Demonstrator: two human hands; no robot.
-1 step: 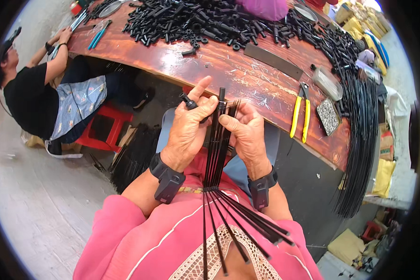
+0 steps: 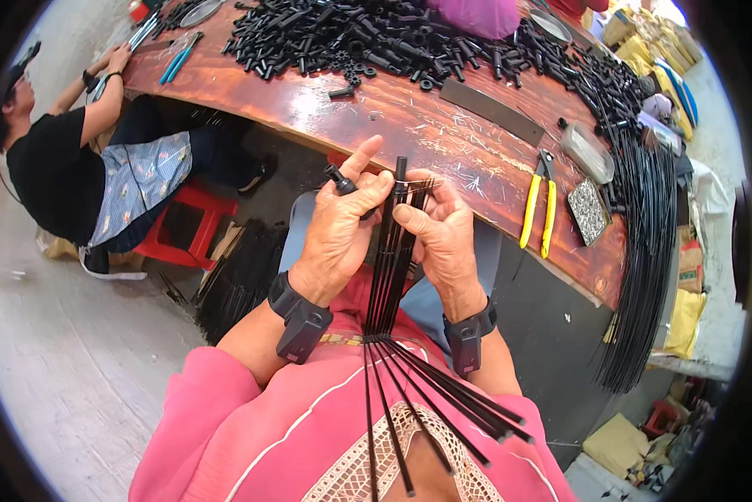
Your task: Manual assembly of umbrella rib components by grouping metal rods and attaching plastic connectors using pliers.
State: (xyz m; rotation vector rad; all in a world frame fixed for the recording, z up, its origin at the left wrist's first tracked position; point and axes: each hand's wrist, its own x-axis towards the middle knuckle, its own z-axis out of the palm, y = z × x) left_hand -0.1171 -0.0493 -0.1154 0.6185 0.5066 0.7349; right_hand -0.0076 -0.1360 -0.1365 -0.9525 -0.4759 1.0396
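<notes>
The right hand (image 2: 443,238), at the centre of the frame, pinches the black rod bundle (image 2: 384,284) between thumb and fingers near its upper end. The left hand (image 2: 330,234), just left of it, is closed loosely around a black fitting (image 2: 340,181), index finger raised; its thumb tip meets the bundle's top, where a pale thin strand (image 2: 416,181) crosses the rods. If the right thumb eased, the fine rod tips could slip apart and the strand could spring loose. The fitting could drop, since the left hand shares its grip between two jobs. The lower rods fan across the pink shirt (image 2: 217,418) toward the bottom edge, and could snag on the lace trim (image 2: 334,481) if the bundle turned.

The fingers hide how the strand is fastened, and whether the left thumb truly pinches it cannot be told. One rod runs out at the bottom edge; the heaped black parts (image 2: 309,50) are cut off along the top.
</notes>
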